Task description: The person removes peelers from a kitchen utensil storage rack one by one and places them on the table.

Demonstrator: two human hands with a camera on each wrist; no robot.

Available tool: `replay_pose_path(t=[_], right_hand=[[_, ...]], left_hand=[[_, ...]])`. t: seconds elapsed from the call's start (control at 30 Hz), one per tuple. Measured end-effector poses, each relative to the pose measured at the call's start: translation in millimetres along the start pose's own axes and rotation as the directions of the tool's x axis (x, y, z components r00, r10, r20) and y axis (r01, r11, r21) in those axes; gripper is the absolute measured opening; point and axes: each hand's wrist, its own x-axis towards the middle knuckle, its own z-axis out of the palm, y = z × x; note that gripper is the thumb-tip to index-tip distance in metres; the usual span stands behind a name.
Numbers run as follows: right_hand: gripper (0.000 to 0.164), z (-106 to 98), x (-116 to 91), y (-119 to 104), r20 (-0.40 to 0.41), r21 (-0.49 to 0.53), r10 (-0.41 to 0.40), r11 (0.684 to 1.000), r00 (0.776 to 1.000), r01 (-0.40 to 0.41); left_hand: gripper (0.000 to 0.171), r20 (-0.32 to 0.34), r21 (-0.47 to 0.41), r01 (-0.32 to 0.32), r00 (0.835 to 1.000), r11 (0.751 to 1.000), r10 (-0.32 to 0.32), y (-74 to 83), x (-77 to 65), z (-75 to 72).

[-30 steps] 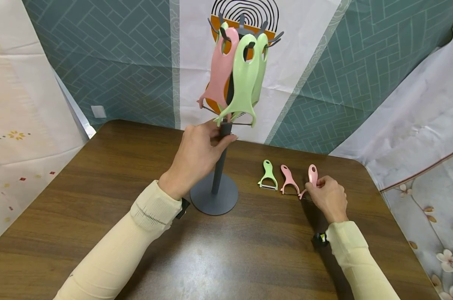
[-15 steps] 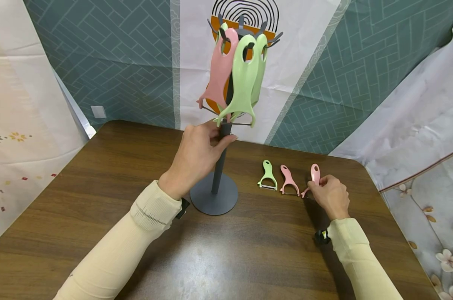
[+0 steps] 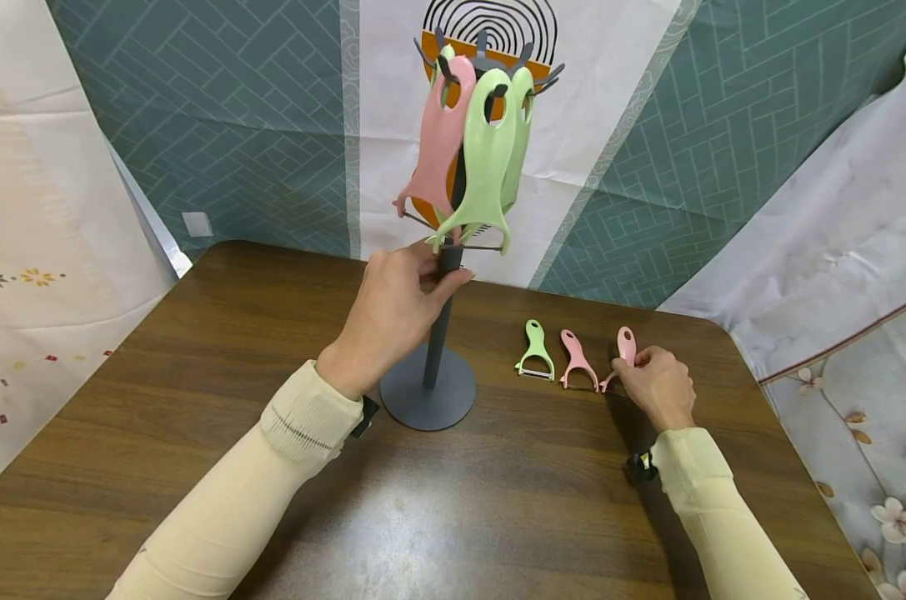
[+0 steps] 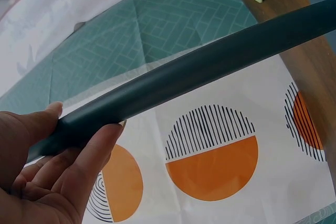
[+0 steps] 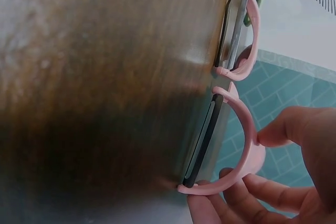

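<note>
In the head view, my left hand (image 3: 388, 308) grips the dark pole (image 3: 439, 333) of an upright stand, thumb and fingers round it just under the hanging peelers. The left wrist view shows thumb and fingers on that pole (image 4: 184, 80). Over at the right, my right hand (image 3: 658, 387) pinches a pink peeler (image 3: 626, 343) by its handle. Its blade end is at the tabletop in the right wrist view, where the pink frame (image 5: 247, 129) shows between thumb and fingers. Beside it lie another pink peeler (image 3: 575, 357) and a green peeler (image 3: 535, 340).
From the stand's hooks hang a pink peeler (image 3: 443, 137), a green peeler (image 3: 488, 158) and more green ones partly hidden behind. Several other hooks (image 3: 546, 79) carry nothing. The round base (image 3: 430, 400) rests on the wooden table (image 3: 513, 500), with patterned cloth (image 3: 257, 150) behind.
My right hand and the pink peeler in it have shifted slightly right, then slightly back left. My left hand keeps its hold on the pole.
</note>
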Motion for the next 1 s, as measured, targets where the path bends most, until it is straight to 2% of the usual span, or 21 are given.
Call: replay_pose_path(t=[0.47, 1.0], right_hand=[[0.045, 2.6, 5.2, -2.7, 0.022, -0.018, -0.001, 1.0, 1.0, 0.001], [0.044, 5.8, 5.9, -0.9, 0.027, -0.019, -0.014, 1.0, 1.0, 0.015]], left_hand=[[0.037, 0.002, 0.002, -0.003, 1.0, 1.0, 0.003, -0.7, 1.2, 0.7], [0.034, -0.001, -0.02, -0.004, 1.0, 1.0, 0.004, -0.7, 0.5, 0.7]])
